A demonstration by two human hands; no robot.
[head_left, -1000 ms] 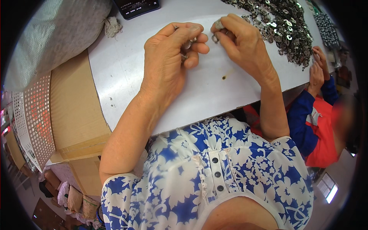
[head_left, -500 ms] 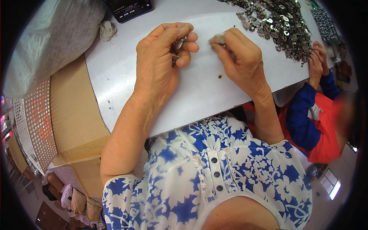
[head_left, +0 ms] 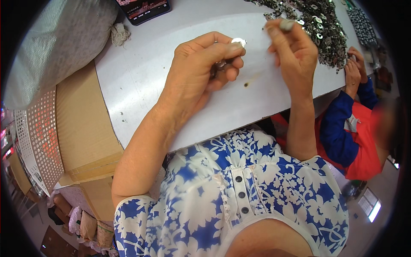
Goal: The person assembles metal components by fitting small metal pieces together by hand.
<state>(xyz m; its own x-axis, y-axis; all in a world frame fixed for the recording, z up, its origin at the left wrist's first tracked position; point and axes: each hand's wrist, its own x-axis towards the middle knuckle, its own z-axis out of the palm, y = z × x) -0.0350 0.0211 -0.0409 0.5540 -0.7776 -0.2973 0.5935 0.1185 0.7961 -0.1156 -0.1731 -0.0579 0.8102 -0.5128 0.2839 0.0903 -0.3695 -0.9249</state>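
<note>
My left hand (head_left: 201, 64) is raised over the white tabletop (head_left: 141, 77). Between its thumb and index finger it pinches a shiny, roundish small metal part (head_left: 239, 42), and more small metal parts (head_left: 220, 64) sit under its curled fingers. My right hand (head_left: 295, 51) hovers to the right, close to the near-left edge of a heap of small metal parts (head_left: 327, 43). Motion smears its fingers, so whether they hold anything is unclear. One of them wears a pale wrap (head_left: 287, 25).
A phone (head_left: 143, 9) lies at the far edge. To the left are a stuffed white sack (head_left: 55, 47), a cardboard box (head_left: 83, 120) and a perforated white basket (head_left: 40, 132). At right, a co-worker's hands (head_left: 354, 68) touch the heap's edge; dark beads (head_left: 361, 25) lie beyond.
My left hand has shifted right, and a shiny metal part now shows at its fingertips. My right hand has moved away to the right and farther out, toward the heap.
</note>
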